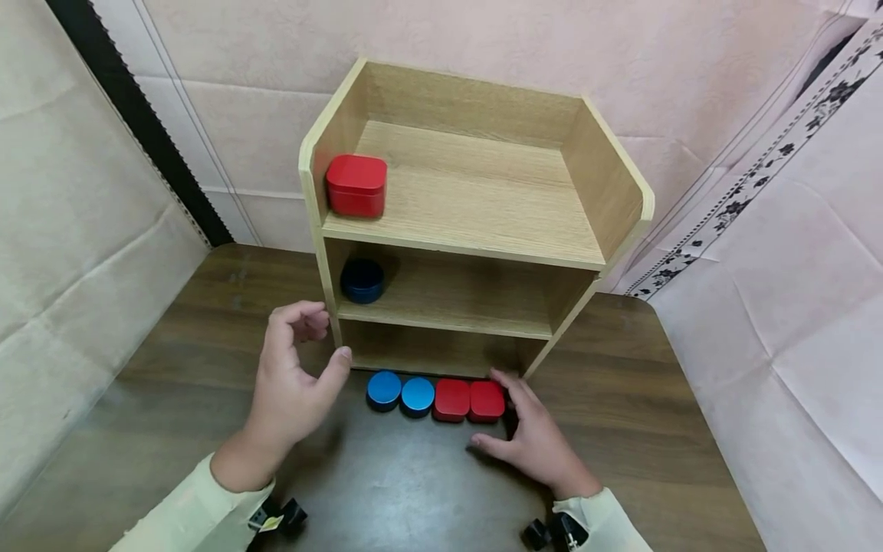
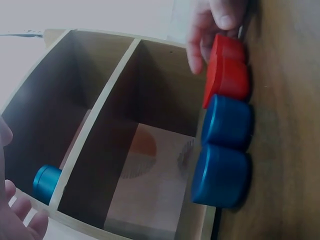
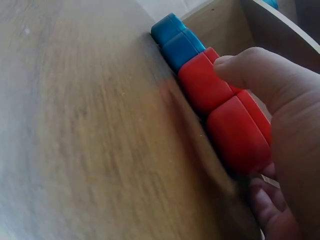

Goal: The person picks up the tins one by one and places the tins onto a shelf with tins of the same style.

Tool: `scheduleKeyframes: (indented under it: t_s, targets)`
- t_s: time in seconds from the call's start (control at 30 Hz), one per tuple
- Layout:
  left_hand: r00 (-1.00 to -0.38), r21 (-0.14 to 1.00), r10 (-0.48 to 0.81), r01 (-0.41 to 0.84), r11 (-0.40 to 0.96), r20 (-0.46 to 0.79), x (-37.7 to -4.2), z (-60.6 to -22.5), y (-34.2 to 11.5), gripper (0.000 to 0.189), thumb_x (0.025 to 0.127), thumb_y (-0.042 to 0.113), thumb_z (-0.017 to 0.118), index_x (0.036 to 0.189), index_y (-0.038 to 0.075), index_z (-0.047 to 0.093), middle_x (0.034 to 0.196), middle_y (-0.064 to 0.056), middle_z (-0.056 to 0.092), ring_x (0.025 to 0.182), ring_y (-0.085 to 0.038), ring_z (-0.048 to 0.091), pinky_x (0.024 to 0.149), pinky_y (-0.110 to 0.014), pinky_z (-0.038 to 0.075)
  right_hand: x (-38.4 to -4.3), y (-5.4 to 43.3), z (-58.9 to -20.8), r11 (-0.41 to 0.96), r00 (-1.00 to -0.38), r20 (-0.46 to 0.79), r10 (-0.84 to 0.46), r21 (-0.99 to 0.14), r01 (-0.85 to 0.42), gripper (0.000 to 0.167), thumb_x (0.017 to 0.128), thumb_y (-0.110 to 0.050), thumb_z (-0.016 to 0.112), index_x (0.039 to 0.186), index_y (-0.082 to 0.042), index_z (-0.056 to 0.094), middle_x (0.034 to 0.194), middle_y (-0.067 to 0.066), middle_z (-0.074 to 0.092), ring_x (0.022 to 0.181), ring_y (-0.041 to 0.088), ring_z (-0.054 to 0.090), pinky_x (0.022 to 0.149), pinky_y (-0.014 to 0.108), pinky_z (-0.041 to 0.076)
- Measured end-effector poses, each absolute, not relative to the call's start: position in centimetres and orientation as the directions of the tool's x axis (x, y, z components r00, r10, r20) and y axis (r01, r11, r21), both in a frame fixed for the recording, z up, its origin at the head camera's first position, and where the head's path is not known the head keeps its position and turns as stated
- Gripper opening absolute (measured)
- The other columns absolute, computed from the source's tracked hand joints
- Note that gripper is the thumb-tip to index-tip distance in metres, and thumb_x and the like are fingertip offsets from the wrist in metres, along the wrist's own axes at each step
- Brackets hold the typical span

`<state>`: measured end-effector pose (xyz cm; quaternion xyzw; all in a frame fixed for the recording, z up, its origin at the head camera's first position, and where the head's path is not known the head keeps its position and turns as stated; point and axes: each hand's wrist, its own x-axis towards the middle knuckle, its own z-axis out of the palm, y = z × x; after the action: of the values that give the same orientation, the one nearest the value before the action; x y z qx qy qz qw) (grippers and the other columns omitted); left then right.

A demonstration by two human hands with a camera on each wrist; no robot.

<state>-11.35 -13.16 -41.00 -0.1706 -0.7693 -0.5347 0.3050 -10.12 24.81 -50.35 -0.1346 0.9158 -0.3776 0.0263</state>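
Four-sided red tins, a left one (image 1: 451, 400) and a right one (image 1: 486, 402), stand in a row with two round blue tins (image 1: 383, 389) (image 3: 182, 50) before the wooden shelf. My right hand (image 1: 531, 441) is at the row's right end, thumb and fingers spread about the end red tin (image 3: 240, 134); whether they touch it I cannot tell. My left hand (image 1: 293, 383) hovers by the shelf's left side, fingers loosely bent, holding nothing. A larger red tin (image 1: 356, 186) sits on the top shelf at left, and a dark blue round tin (image 1: 362, 280) on the middle shelf below it.
The wooden shelf unit (image 1: 462, 253) stands at the back of the brown table (image 1: 662, 429), with raised side panels. Pale cloth (image 1: 779, 322) hangs around the table's left, back and right. Black devices are strapped at both wrists.
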Motion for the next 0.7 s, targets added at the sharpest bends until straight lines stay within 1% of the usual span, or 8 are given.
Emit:
scheduleKeyframes:
  t_s: [0.07, 0.23, 0.33, 0.47, 0.63, 0.7]
  targets:
    - [-0.756, 0.727, -0.08, 0.588, 0.354, 0.65, -11.6, -40.8, -13.3, 0.063, 0.091, -0.007, 0.077, 0.148, -0.004, 0.05, 0.129, -0.017, 0.06, 0.117, -0.017, 0.058, 0.104, -0.021, 0.049, -10.1, 24.7, -50.5, 0.674, -0.964, 0.051, -0.261, -0.705, -0.22, 0.109, 0.083, -0.053, 0.1, 0.172, -0.031, 0.041, 0.169, -0.002, 0.051, 0.154, 0.027, 0.054, 0.124, 0.062, 0.049]
    - [-0.764, 0.752, -0.115, 0.576, 0.321, 0.635, -12.1, -40.2, -13.7, 0.062, 0.093, -0.007, 0.074, 0.149, -0.007, 0.047, 0.131, -0.008, 0.059, 0.117, -0.017, 0.059, 0.102, -0.024, 0.051, -10.1, 24.6, -50.6, 0.672, -0.967, 0.058, -0.247, -0.709, -0.214, 0.107, 0.083, -0.05, 0.1, 0.171, -0.03, 0.043, 0.166, -0.004, 0.053, 0.153, 0.025, 0.055, 0.124, 0.061, 0.049]
    - [-0.758, 0.753, -0.134, 0.579, 0.313, 0.639, -12.4, -39.9, -13.7, 0.061, 0.094, -0.006, 0.073, 0.149, -0.007, 0.047, 0.131, -0.009, 0.059, 0.117, -0.018, 0.059, 0.1, -0.025, 0.051, -10.1, 24.5, -50.5, 0.675, -0.971, 0.052, -0.233, -0.71, -0.2, 0.105, 0.084, -0.049, 0.1, 0.17, -0.03, 0.044, 0.163, -0.005, 0.055, 0.149, 0.024, 0.057, 0.124, 0.06, 0.05]
    - [-0.745, 0.751, -0.159, 0.591, 0.294, 0.648, -12.7, -39.6, -13.7, 0.061, 0.093, -0.008, 0.073, 0.149, -0.006, 0.049, 0.13, -0.011, 0.059, 0.117, -0.02, 0.059, 0.097, -0.025, 0.052, -10.1, 24.5, -50.4, 0.676, -0.976, 0.035, -0.216, -0.716, -0.175, 0.103, 0.084, -0.046, 0.1, 0.17, -0.029, 0.045, 0.163, -0.004, 0.055, 0.148, 0.025, 0.058, 0.124, 0.06, 0.05]
    - [-0.744, 0.758, -0.182, 0.586, 0.285, 0.643, -13.2, -38.9, -13.7, 0.056, 0.094, -0.004, 0.074, 0.146, -0.006, 0.054, 0.129, -0.004, 0.061, 0.117, -0.019, 0.061, 0.096, -0.026, 0.052, -10.1, 24.4, -50.3, 0.68, -0.978, 0.031, -0.205, -0.714, -0.165, 0.099, 0.085, -0.044, 0.1, 0.168, -0.03, 0.047, 0.163, -0.003, 0.055, 0.148, 0.026, 0.058, 0.124, 0.06, 0.049]
    - [-0.741, 0.759, -0.192, 0.586, 0.284, 0.644, -13.4, -38.5, -13.8, 0.053, 0.095, 0.0, 0.074, 0.145, -0.004, 0.057, 0.127, -0.005, 0.062, 0.116, -0.02, 0.062, 0.096, -0.026, 0.053, -10.1, 24.4, -50.3, 0.68, -0.978, 0.038, -0.204, -0.713, -0.17, 0.098, 0.086, -0.043, 0.099, 0.168, -0.029, 0.047, 0.162, -0.003, 0.056, 0.145, 0.025, 0.06, 0.123, 0.059, 0.05]
